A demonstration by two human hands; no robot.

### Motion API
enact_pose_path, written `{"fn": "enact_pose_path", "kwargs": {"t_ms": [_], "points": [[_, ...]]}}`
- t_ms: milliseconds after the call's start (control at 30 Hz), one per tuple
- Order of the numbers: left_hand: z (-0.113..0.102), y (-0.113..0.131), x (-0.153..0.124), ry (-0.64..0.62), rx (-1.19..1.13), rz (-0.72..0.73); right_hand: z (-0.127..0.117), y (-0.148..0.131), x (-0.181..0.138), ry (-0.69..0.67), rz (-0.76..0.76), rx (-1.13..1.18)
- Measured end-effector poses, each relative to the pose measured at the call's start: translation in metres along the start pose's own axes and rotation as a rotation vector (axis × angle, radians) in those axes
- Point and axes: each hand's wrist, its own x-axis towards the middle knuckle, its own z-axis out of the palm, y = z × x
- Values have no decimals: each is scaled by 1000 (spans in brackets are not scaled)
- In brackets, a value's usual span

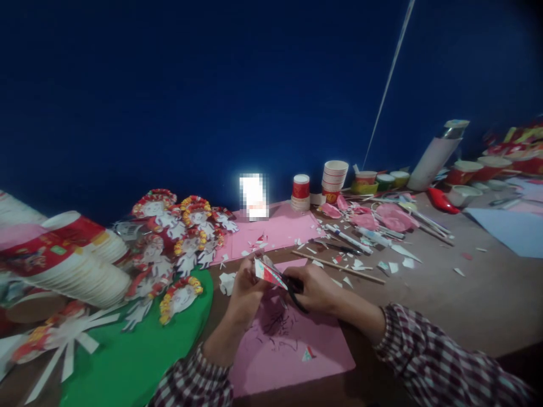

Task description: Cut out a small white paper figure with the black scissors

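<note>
My left hand [244, 294] is closed on a small red, white and green piece of printed paper cup [266, 272], held above a pink sheet [292, 350]. My right hand [316, 289] grips black-handled scissors [292, 288], whose blades meet the piece. Both hands hover just over the table's front middle. Dark scribbles and a small cut scrap lie on the pink sheet under the hands.
Stacked printed paper cups [72, 260] lie at left beside paper-cup figures [178, 237] on a green sheet [139, 356]. A second pink sheet [275, 229], more cups [334, 180], pens, wooden sticks [339, 267], bowls, a white cylinder [436, 155] and paper scraps fill the back and right.
</note>
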Motion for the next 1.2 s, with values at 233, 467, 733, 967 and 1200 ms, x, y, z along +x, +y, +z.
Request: {"fn": "enact_pose_path", "kwargs": {"t_ms": [233,467,733,967,1200], "points": [[4,0,-4,5,-33,-22,1,1,0,-12,6,8],[7,1,-5,28,-66,-50,0,-1,-1,-10,14,23],[6,-1,-4,67,-61,-85,0,-3,-1,-15,37,28],[4,-3,-2,57,-79,-65,2,-1,-1,-7,26,33],[5,-2,-2,41,-63,-50,1,-3,0,-9,36,47]]}}
